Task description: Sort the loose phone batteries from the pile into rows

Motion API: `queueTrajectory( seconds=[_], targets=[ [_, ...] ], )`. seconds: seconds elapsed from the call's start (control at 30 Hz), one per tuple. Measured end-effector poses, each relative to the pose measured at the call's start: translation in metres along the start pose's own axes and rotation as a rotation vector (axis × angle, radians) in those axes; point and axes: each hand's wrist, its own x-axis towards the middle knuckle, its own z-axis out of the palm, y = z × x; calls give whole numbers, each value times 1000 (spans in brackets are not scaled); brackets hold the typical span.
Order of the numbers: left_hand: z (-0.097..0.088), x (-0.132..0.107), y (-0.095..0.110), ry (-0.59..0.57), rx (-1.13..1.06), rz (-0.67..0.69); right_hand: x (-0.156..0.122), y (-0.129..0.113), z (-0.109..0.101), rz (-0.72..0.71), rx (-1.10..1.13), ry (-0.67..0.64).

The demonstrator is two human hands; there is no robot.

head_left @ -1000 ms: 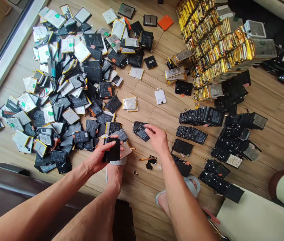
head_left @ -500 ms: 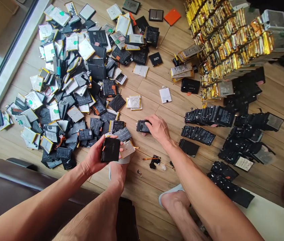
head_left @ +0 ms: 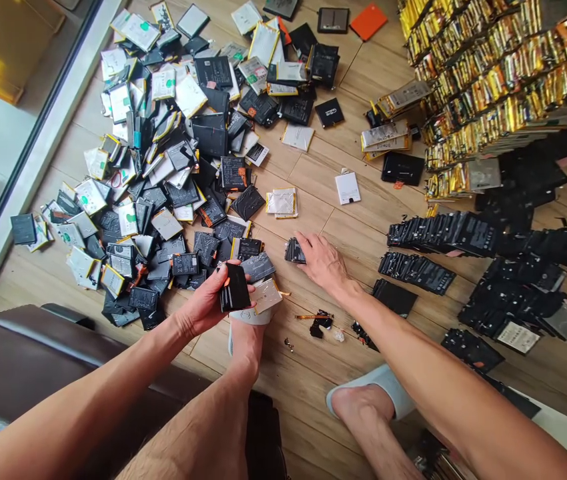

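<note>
Gripping a flat black rectangular battery [head_left: 235, 288] between thumb and fingers, the left hand [head_left: 207, 305] holds it tilted just above the wooden plank floor [head_left: 313, 200]. A silver foil pouch cell [head_left: 268, 297] lies just beside that hand, under the held battery's edge. The right hand [head_left: 324, 264] reaches forward, its fingers closed on a small black printed battery [head_left: 294, 251] that rests on the floor. Ahead and to the left of the left hand spreads a loose heap of black, white and silver batteries [head_left: 163, 160]. To the right of the right hand lie rows of stacked black batteries [head_left: 438, 233], with tall gold-edged stacks [head_left: 493, 80] beyond them. A black scrap with an orange strip [head_left: 319, 323] lies between the forearms.
</note>
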Motion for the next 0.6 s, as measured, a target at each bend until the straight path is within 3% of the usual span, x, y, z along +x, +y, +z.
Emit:
queueTrajectory(
  seconds=[0.4, 0.6],
  targets=[
    [7, 0, -3, 69, 192, 160, -1, -10, -10, 74, 12, 19],
    [12, -3, -2, 85, 367, 138, 0, -24, -17, 186, 43, 5]
  ],
)
